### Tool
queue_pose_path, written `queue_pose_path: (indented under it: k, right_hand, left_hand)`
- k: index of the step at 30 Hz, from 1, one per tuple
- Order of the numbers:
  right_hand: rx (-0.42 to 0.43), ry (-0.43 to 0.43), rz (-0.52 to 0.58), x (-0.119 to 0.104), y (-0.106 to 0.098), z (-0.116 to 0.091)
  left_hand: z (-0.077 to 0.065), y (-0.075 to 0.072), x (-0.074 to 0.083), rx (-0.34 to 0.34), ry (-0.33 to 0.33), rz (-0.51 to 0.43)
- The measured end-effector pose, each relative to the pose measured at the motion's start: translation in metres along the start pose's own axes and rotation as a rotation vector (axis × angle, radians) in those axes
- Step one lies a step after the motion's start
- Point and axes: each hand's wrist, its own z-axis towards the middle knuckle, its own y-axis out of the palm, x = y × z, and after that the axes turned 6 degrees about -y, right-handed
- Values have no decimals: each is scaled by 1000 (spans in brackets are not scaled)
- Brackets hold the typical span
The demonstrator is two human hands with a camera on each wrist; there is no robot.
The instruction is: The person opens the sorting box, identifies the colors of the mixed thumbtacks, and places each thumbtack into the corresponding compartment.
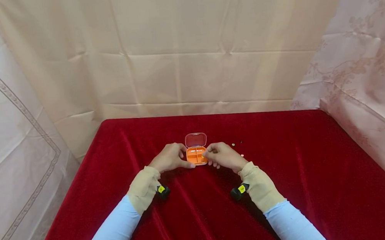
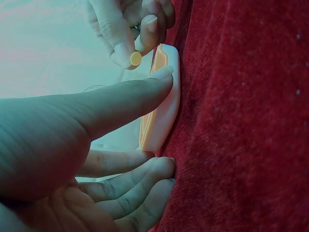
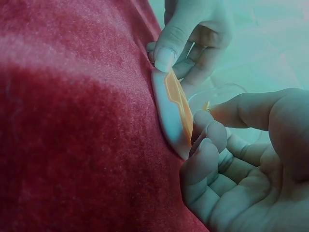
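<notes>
Pillbox (image 1: 197, 156) between hands (image 1: 171, 157) (image 1: 224, 155), left gripping it, right pinching yellow pill (image 2: 135, 59)

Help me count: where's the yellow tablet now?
In the left wrist view, the yellow tablet is left of upper centre, in the grip of the right hand, near the orange box.

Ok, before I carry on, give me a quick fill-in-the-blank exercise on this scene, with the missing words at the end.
1. With the left grip at the case, the right grip pinches a small piece whose colour is ____.
2. The raised clear lid leaves in view an interior coloured ____.
3. In the head view, the loose small pieces lie to the ____ of the case.
4. The cloth under the case is coloured ____.

Missing words: yellow; orange; right; red.
</notes>
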Motion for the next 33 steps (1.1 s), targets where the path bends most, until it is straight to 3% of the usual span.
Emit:
queue_pose_path:
  k: [33]
  right_hand:
    - [17, 19, -40, 3, 4, 3]
  left_hand:
    - [-1, -1, 1, -5, -4, -8]
